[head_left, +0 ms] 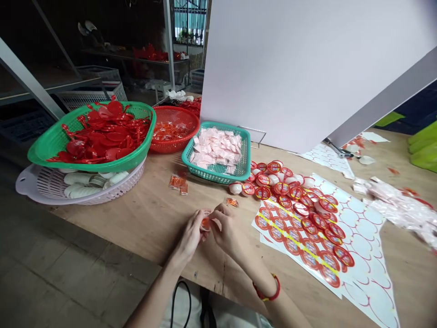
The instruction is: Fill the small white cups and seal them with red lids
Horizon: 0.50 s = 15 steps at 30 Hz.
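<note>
Just above the table's front edge, my left hand [194, 230] is closed round a small round cup [205, 223] with something orange-red inside, perhaps a packet. Bent over the cup from the right is my right hand [223, 228], its thumb and fingers pinched together at the rim. What the right fingertips hold is hidden. Just beyond my hands lies a small orange packet [232, 202]. More orange packets [178, 182] lie farther left. Right of my hands, a printed sticker sheet [290, 234] carries rows of red round labels, with several labelled round capsules [282, 188] heaped at its top.
A teal basket [218, 175] holds pale pink packets. Left of it stand a red basket [175, 146] with orange packets and a green basket [44, 150] of red plastic pieces, stacked over a lilac basket [37, 189]. A white panel [290, 68] rises behind.
</note>
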Each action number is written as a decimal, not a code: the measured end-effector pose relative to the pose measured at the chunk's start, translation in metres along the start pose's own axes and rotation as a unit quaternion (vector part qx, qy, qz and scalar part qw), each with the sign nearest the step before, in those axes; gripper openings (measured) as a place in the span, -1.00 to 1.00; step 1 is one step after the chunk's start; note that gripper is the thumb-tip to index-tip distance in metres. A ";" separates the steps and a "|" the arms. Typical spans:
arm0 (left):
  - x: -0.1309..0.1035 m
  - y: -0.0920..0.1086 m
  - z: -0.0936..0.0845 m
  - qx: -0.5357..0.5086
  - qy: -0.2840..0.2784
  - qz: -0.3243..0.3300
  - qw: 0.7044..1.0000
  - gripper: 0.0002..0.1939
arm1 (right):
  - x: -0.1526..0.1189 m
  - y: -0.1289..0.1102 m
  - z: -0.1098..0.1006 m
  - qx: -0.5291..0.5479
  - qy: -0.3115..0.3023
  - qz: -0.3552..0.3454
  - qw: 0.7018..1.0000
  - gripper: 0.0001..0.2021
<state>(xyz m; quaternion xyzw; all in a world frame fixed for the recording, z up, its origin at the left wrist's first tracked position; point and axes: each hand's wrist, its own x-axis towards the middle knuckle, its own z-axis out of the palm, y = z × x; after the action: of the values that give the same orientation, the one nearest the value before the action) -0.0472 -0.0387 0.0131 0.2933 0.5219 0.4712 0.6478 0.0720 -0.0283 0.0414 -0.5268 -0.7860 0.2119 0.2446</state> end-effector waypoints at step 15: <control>0.018 -0.009 0.006 0.094 0.022 -0.026 0.995 -0.43 | 0.004 0.007 0.000 0.021 -0.022 0.137 0.990 -0.99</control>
<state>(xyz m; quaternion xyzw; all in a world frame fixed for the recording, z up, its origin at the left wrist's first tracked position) -0.0388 -0.0250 -0.0001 0.3286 0.5852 0.4097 0.6178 0.0755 -0.0224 0.0380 -0.6195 -0.7069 0.2715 0.2066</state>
